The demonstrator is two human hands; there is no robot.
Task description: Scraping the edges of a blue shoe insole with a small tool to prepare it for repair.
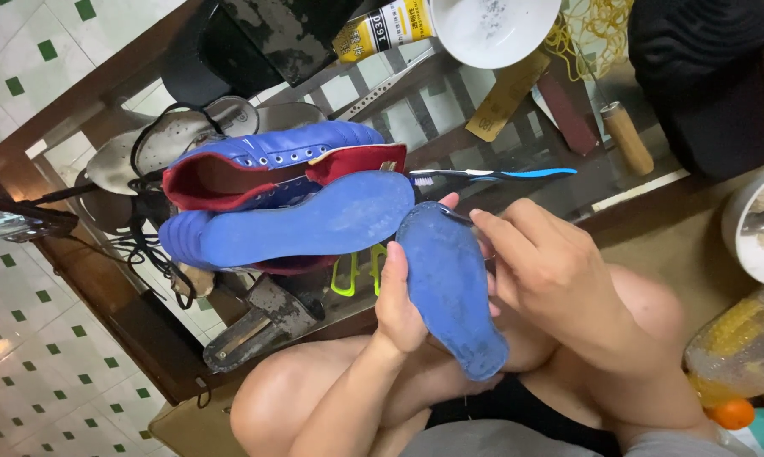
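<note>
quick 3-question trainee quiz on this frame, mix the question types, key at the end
1. True or false: the left hand grips the loose blue insole by its edge.
2. What does the right hand hold? A) toothbrush B) wooden handle C) white bowl
3. What colour is the lining of the blue shoe on the glass table?

Key: 1 true. 2 A; the grip itself is partly hidden behind the insole. 3 red.
</note>
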